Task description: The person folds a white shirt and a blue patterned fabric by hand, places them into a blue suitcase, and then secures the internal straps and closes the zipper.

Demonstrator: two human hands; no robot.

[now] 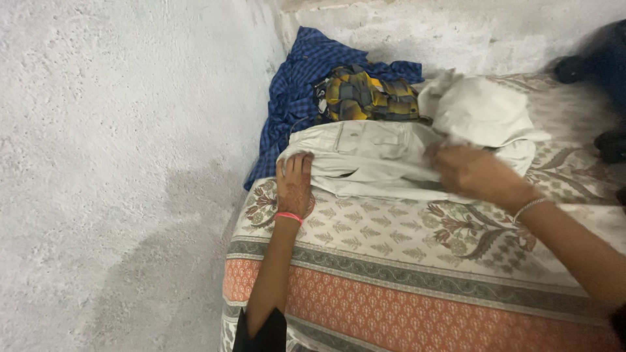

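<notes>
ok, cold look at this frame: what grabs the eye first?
Both hands on a cream pair of folded trousers at the middle of the bed: the left hand pressed flat on its left end, the right hand on its right side. Behind it, in the wall corner, lie a blue checked shirt and a yellow-and-dark plaid garment. The floral bedsheet with its orange border fills the foreground.

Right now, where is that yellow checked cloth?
The yellow checked cloth lies at the bed's far end near the wall corner, on the blue checked shirt, just behind the cream trousers.
</notes>
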